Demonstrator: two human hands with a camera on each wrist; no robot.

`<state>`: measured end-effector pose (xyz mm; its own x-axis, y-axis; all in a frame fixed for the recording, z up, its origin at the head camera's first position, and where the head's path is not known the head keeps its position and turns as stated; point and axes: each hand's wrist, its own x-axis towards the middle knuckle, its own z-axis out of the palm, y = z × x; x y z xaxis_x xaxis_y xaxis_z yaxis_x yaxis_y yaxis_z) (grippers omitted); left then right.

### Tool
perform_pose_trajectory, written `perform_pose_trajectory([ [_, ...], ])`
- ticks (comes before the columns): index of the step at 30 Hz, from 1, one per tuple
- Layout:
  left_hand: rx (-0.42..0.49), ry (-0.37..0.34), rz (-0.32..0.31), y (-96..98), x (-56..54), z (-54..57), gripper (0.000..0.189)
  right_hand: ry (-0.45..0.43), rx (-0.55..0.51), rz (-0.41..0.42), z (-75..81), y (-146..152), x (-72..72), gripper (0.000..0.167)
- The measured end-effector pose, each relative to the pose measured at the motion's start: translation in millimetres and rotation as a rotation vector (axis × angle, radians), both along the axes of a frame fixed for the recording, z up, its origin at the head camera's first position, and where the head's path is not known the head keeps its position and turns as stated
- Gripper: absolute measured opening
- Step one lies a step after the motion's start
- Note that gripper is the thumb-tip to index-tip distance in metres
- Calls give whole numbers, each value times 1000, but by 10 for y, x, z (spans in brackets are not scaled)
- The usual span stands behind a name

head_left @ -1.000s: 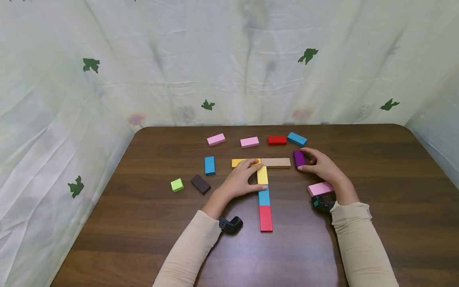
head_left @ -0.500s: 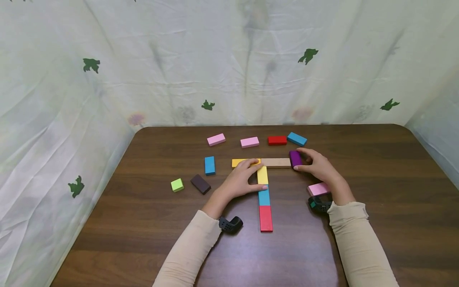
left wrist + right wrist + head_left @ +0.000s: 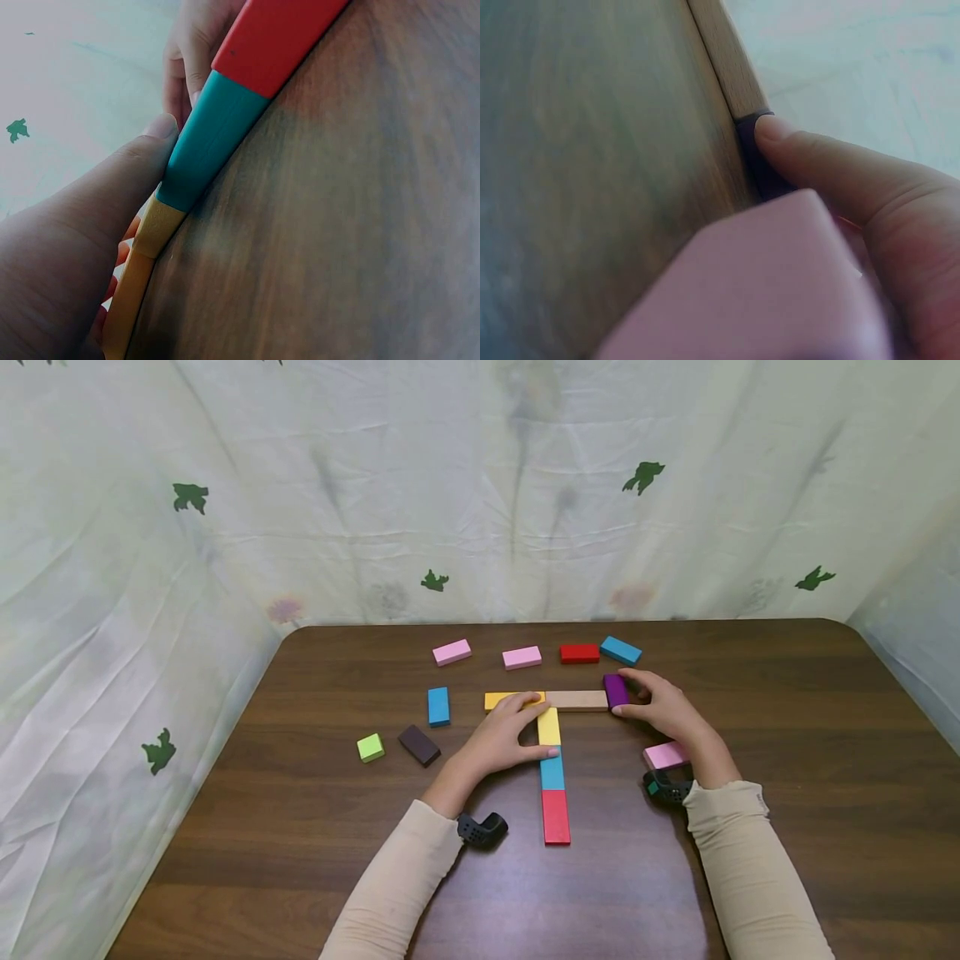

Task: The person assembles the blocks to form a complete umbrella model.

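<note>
My right hand (image 3: 667, 706) pinches a purple block (image 3: 616, 691) by its short ends, thumb at the near end. The block lies crosswise against the right end of a bare wooden block (image 3: 577, 701). My left hand (image 3: 502, 735) rests over the row's left part, thumb and fingers spread. Its thumb touches a blue block (image 3: 552, 774), also seen as a teal block (image 3: 206, 139) in the left wrist view. The fingertips lie over an orange-yellow block (image 3: 492, 700). From the row, a yellow block (image 3: 550, 727), the blue one and a red block (image 3: 556, 818) run down as a stem.
Pink (image 3: 452, 652), red (image 3: 580, 653) and blue (image 3: 621, 650) blocks lie along the back. A blue block (image 3: 438, 707), dark brown block (image 3: 419, 746) and green cube (image 3: 371, 747) are left. A pink block (image 3: 665, 755) lies by the right wrist.
My right hand has slid the purple block left, from a small gap to right against the wooden block's end. My left hand has stayed in place.
</note>
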<state>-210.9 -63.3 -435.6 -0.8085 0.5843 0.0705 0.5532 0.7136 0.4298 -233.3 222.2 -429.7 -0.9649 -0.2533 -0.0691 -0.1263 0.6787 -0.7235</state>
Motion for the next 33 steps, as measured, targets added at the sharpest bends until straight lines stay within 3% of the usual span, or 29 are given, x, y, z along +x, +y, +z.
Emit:
perform_pose_trajectory([
  [33, 10, 3, 0, 0, 3, -5, 74, 5, 33, -4, -19, -13, 3, 74],
])
